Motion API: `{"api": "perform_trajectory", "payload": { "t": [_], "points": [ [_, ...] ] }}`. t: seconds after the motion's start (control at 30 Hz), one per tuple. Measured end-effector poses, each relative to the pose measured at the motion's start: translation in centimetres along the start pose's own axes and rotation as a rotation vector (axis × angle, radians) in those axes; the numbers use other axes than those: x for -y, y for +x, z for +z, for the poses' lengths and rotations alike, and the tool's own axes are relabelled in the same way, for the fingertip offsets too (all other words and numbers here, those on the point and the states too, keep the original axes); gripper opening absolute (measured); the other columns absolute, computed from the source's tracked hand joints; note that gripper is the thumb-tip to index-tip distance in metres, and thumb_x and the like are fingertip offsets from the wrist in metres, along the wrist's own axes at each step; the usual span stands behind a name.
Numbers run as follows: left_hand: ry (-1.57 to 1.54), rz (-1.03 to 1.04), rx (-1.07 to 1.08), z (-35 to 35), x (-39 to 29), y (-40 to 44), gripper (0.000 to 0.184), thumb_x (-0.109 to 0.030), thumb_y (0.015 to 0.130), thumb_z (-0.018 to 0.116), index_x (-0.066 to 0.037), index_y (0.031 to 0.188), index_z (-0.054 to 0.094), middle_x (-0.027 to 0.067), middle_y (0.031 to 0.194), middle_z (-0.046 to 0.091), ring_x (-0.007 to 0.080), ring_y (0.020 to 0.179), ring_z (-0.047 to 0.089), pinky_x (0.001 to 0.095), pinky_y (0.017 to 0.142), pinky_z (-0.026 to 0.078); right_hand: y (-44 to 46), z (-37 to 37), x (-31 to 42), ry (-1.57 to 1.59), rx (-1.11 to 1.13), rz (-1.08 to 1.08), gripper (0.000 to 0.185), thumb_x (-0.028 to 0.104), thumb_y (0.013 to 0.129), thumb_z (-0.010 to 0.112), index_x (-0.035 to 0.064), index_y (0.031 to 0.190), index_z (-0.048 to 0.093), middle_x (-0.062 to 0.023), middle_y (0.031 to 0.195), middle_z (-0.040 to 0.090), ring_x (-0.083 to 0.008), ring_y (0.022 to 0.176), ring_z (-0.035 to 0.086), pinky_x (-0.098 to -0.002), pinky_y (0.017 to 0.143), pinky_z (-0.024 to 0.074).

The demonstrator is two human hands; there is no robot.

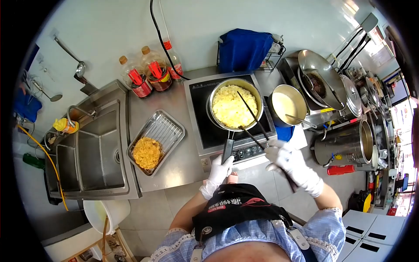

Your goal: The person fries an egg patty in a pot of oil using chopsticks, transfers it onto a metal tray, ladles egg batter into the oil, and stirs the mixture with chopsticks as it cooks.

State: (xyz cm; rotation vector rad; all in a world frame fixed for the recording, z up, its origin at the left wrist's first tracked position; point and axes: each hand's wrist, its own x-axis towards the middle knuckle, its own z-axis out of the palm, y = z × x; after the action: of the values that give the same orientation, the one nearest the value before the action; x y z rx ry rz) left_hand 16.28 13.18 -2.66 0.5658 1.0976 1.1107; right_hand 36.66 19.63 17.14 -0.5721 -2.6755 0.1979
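Observation:
My left hand (218,172), in a white glove, is closed around the dark handle (228,150) of a metal saucepan (260,111) on the induction cooktop (198,113). In my right hand (290,163), also gloved, is a pair of long dark chopsticks (259,124). Their tips are apart: one reaches over the middle of the pan, the other is at its near edge. Pale yellow, lumpy food (231,105) fills the saucepan. To its left, a golden fried piece of food (147,153) lies in a metal tray with a rack (163,126).
Right of the cooktop stands a pot of pale liquid (283,102) with a utensil in it. Beyond it sits a wok (321,72). Bottles (152,70) stand by the wall behind the tray. A double sink (98,148) is at the left, and a black cable (155,22) hangs down the wall.

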Motion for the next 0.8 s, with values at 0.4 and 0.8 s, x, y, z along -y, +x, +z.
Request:
{"api": "perform_trajectory", "payload": {
  "t": [0.4,0.8],
  "points": [
    [-0.008,-0.044,-0.001,0.7,-1.9,-0.3,0.014,-0.015,0.090,0.055,-0.004,0.082,0.051,-0.0005,0.056,0.047,0.0073,0.037,0.039,0.0209,0.033,0.029,-2.1,7.9,-3.5,-0.255,0.107,-0.125,0.037,0.015,0.073,0.056,0.0028,0.108,0.054,-0.0118,0.113,0.052,-0.0279,0.111,0.049,-0.0343,0.087,0.0466],
    [-0.024,-0.059,-0.007,0.9,-2.4,-0.3,0.017,-0.018,0.090,0.055,-0.004,0.081,0.051,-0.0002,0.055,0.048,0.0072,0.036,0.039,0.0207,0.033,0.028,1.0,1.8,-4.3,0.710,-0.704,0.692,0.019,0.012,0.089,0.055,-0.0033,0.098,0.060,-0.0124,0.099,0.062,-0.0226,0.090,0.061,-0.0310,0.081,0.0493]
  ]
}}
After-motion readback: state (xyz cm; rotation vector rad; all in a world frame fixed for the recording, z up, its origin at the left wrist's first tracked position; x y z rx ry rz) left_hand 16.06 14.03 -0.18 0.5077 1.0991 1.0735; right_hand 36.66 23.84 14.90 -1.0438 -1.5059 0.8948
